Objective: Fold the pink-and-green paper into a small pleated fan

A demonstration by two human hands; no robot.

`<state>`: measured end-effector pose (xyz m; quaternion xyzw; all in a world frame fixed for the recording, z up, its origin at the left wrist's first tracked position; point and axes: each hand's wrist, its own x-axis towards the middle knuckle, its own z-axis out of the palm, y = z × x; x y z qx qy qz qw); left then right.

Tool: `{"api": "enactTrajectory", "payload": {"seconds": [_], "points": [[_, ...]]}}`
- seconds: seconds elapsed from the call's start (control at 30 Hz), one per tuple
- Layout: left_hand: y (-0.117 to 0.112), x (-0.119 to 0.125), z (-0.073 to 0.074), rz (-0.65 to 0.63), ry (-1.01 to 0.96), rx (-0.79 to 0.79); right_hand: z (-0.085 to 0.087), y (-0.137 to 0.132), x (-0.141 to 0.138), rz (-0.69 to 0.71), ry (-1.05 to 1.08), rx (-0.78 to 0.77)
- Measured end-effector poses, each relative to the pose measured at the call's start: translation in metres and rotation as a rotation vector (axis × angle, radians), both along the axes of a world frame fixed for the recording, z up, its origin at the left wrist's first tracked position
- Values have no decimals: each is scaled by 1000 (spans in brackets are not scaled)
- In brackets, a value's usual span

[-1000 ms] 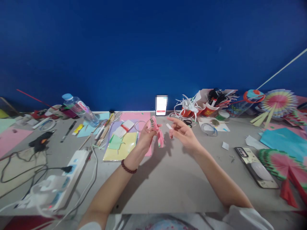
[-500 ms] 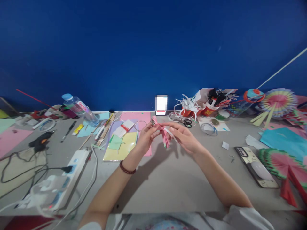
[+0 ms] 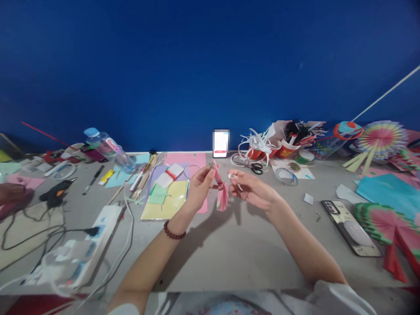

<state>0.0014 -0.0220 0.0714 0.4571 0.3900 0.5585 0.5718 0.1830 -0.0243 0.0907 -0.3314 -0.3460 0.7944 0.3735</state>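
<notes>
My left hand [image 3: 199,186] pinches a folded pink paper fan [image 3: 221,188] near its middle, holding it above the grey table [image 3: 229,249]. The fan's pleats hang down, spread at the bottom. Just to the right of the fan, my right hand [image 3: 251,189] pinches a small white strip [image 3: 233,177] between thumb and fingertips. A bead bracelet [image 3: 173,231] sits on my left wrist.
Coloured paper sheets [image 3: 167,197] lie behind my left hand, a water bottle [image 3: 110,148] and glue gun [image 3: 54,192] to the left. A power strip [image 3: 95,236] with cables lies front left. Phone [image 3: 220,143], scissors [image 3: 254,166], cups and finished fans [image 3: 387,218] stand right. Another person's hand [image 3: 11,192] shows far left.
My right hand came to the fan with the white strip, then drew slightly back. The fan now hangs more vertically. Another person's hand has appeared at the far left.
</notes>
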Motion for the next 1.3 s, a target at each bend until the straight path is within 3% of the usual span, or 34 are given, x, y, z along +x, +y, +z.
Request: {"api": "enactTrajectory", "payload": {"seconds": [0.17,0.37,0.67,0.8,1.13,1.3], "points": [[1,-1,-1,77,79,54,1,-3,-3,-137,38,122],[3,-4,-8,197,285,310,0,-7,-3,-97,-39,231],[-6,-1,-1,314,476,523,1,-11,-3,-57,-22,394],[-8,0,-1,298,444,561,1,-12,-5,-71,-92,464],[-12,1,1,184,332,449,3,-13,-2,-172,-113,562],[-12,-1,4,148,377,491,7,-14,-2,-92,-140,511]]}}
